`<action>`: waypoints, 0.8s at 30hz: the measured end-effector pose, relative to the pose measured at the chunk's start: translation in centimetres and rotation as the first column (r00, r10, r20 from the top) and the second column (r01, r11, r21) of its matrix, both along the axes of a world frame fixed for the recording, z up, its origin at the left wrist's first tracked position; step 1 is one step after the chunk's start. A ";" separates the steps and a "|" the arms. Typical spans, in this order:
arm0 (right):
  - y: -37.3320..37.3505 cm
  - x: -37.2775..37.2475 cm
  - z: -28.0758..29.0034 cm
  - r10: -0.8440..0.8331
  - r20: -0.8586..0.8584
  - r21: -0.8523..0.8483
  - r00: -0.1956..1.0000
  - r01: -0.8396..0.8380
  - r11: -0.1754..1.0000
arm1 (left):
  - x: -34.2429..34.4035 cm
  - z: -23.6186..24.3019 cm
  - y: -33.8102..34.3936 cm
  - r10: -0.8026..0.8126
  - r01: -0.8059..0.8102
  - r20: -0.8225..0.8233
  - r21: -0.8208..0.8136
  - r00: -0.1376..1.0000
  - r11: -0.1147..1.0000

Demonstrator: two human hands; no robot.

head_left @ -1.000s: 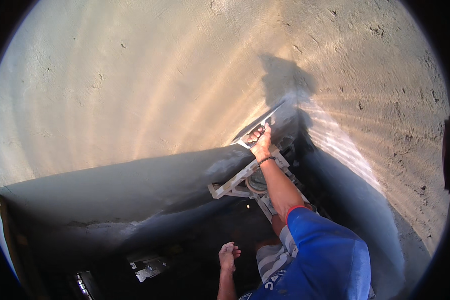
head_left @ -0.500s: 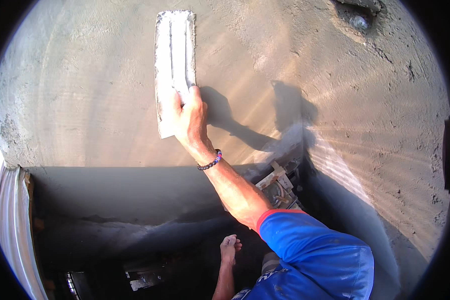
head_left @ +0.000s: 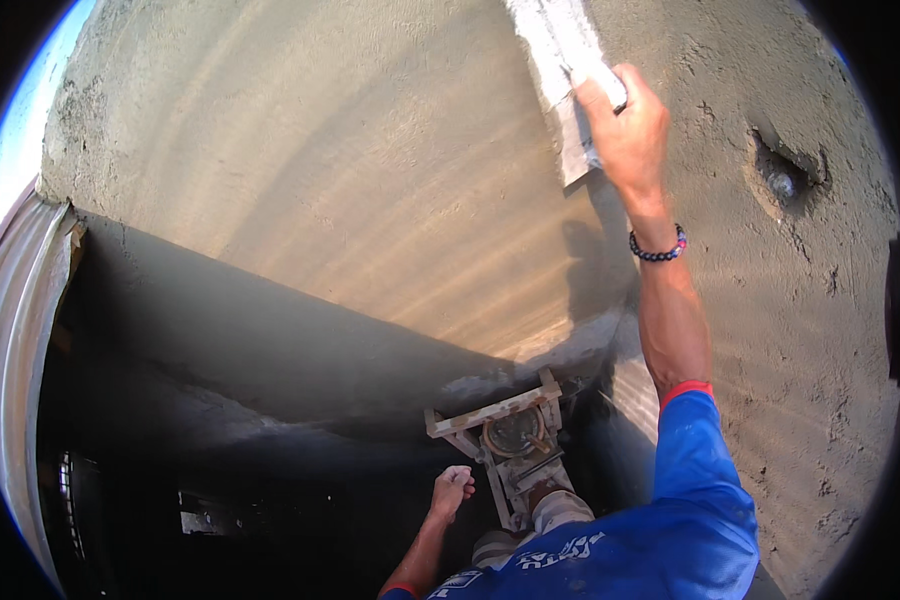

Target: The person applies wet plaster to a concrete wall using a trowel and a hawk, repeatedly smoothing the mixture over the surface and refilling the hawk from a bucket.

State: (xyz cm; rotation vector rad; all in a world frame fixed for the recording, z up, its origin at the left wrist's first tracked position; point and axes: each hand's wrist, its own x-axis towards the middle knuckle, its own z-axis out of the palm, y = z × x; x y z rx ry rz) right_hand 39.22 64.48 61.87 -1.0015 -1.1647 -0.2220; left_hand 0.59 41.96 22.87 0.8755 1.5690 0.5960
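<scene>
My right hand grips a plastering trowel, a long pale rectangular blade coated with wet plaster. The blade lies against the smooth grey-brown plastered wall, close to the corner with the rougher wall on the right. Its upper end runs out of the picture. A dark beaded bracelet circles my right wrist. Low in the middle, my left hand hangs before the dark area with its fingers curled in, and no object shows in it.
Below me stands a plaster-stained wooden stand holding a round container. The rough right wall has a recess with something pale inside. A corrugated sheet rises at the left edge. Deep shadow covers the lower left.
My right hand has carried the trowel to the right along the wall, toward the corner. The view has tilted and shifted, showing more of the stand. My left hand is still closed.
</scene>
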 end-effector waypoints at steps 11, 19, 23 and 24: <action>1.3 -13.3 -19.4 0.296 0.499 -0.433 0.814 -0.062 0.899 | -2.7 -5.0 -1.6 0.104 -0.105 -0.017 -0.139 0.994 0.985; -2.0 -16.2 -27.1 0.610 0.586 -0.696 0.533 -0.054 0.716 | -1.1 -3.7 0.7 0.066 -0.068 0.036 0.061 0.997 0.996; 1.0 -10.3 -2.8 0.047 0.757 -0.052 0.652 -0.011 0.999 | -2.4 -5.6 -3.7 0.174 -0.174 0.098 -0.003 0.980 0.985; 2.0 -8.2 3.2 -0.110 0.787 0.086 0.607 0.068 0.994 | -2.1 -5.9 -3.9 0.153 -0.151 0.084 -0.030 0.985 0.988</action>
